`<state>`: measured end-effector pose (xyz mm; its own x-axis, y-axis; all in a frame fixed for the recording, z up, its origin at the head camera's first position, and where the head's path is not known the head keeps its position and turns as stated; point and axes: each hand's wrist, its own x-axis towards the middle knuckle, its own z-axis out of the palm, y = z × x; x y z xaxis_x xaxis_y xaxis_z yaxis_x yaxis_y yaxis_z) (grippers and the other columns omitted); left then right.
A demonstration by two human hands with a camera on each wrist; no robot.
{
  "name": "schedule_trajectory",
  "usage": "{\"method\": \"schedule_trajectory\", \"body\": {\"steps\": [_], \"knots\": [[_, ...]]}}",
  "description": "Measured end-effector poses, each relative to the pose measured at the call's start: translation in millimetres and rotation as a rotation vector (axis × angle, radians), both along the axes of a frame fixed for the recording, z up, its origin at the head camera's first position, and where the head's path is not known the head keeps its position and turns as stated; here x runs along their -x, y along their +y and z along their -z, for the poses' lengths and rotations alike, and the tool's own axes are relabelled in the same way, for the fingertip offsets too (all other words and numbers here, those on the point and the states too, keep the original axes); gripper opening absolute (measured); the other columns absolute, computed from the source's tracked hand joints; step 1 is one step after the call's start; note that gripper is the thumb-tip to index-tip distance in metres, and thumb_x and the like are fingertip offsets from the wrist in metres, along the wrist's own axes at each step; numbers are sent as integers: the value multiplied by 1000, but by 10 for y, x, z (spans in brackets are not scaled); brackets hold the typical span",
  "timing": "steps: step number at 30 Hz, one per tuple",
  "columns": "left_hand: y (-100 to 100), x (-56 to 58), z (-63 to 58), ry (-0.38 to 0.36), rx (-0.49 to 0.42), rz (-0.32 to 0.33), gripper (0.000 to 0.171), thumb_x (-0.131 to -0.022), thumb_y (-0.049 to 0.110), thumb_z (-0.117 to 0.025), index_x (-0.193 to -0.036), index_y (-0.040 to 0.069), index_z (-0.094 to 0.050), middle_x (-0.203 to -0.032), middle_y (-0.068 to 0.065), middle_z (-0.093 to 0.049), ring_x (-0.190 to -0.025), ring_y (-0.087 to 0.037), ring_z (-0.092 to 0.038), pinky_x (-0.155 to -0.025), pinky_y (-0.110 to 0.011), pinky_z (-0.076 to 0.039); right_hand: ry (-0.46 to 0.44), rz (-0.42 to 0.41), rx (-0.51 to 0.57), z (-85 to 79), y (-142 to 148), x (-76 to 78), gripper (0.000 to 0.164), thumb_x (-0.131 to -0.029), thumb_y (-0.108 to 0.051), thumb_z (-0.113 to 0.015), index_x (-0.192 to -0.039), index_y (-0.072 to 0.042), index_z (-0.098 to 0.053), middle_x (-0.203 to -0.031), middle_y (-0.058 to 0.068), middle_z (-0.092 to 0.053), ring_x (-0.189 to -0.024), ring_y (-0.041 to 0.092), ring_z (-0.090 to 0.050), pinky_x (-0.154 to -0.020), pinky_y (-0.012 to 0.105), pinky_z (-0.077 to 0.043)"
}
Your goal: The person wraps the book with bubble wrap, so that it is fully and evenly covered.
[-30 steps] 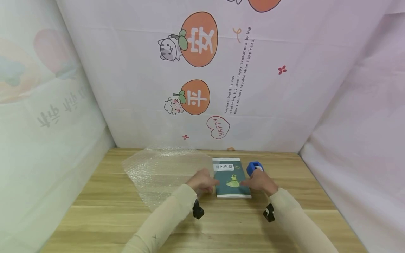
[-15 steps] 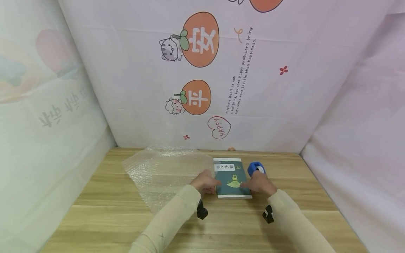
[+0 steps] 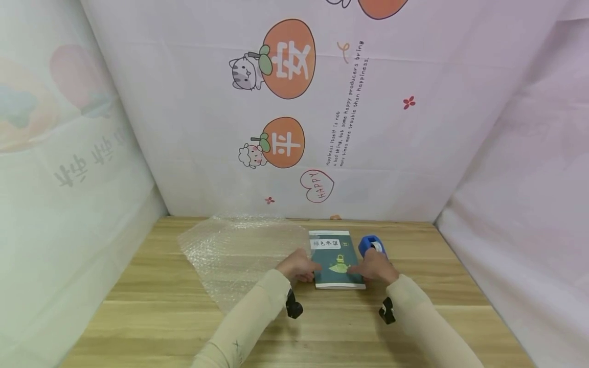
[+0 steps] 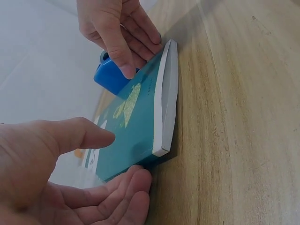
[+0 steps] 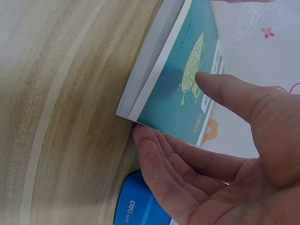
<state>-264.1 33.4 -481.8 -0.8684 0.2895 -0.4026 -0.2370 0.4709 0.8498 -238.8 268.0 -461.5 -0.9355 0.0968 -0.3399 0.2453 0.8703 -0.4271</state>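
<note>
A green book [image 3: 329, 278] with a leaf picture and white strips at its ends lies flat on the wooden table. My left hand [image 3: 296, 265] holds its left side, thumb over the cover, the other fingertips low along the edge. On the opposite side, my right hand [image 3: 375, 266] does the same; in the right wrist view its fingertips [image 5: 140, 131] meet the book's side near a corner. The page block [image 4: 166, 108] shows pale in the left wrist view. Just behind the right hand stands a blue tape dispenser [image 3: 370, 243], partly hidden by it.
A sheet of clear bubble wrap [image 3: 230, 255] spreads over the table left of the book, its corner close to the book's left edge. Printed cloth [image 3: 382, 153] hangs as a wall behind, with more cloth at both sides. Bare wood [image 3: 331, 327] lies in front.
My left hand has shifted slightly right, its thumb coming a little further over the book's cover. The right hand, book, bubble wrap and tape dispenser stay almost where they were.
</note>
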Motion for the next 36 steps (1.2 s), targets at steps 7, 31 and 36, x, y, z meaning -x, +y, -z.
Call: {"method": "schedule_trajectory", "body": {"steps": [7, 31, 36], "knots": [[-6, -2, -20, -4, -20, -11, 20, -89, 9, -77, -84, 4, -58, -72, -10, -69, -63, -18, -66, -74, -37, -65, -32, 31, 18, 11, 25, 7, 38, -94, -37, -78, -85, -1, -72, -67, 5, -65, -62, 15, -53, -60, 26, -42], [-11, -15, 153, -156, -518, -152, 6, -92, -1, -69, -87, 0, -69, -72, -4, -71, -65, -9, -69, -74, -24, -66, -38, 39, 16, 21, 97, -4, 53, -93, -41, -78, -104, 10, -69, -82, 12, -68, -74, 22, -67, -68, 32, -58], [-4, 4, 171, -172, -564, -183, 15, -94, -2, -69, -80, 3, -69, -68, -3, -71, -63, -8, -69, -70, -22, -64, -45, 46, 23, -1, 65, -22, 57, -95, -42, -77, -108, 12, -66, -84, 13, -68, -75, 22, -68, -70, 34, -60]]}}
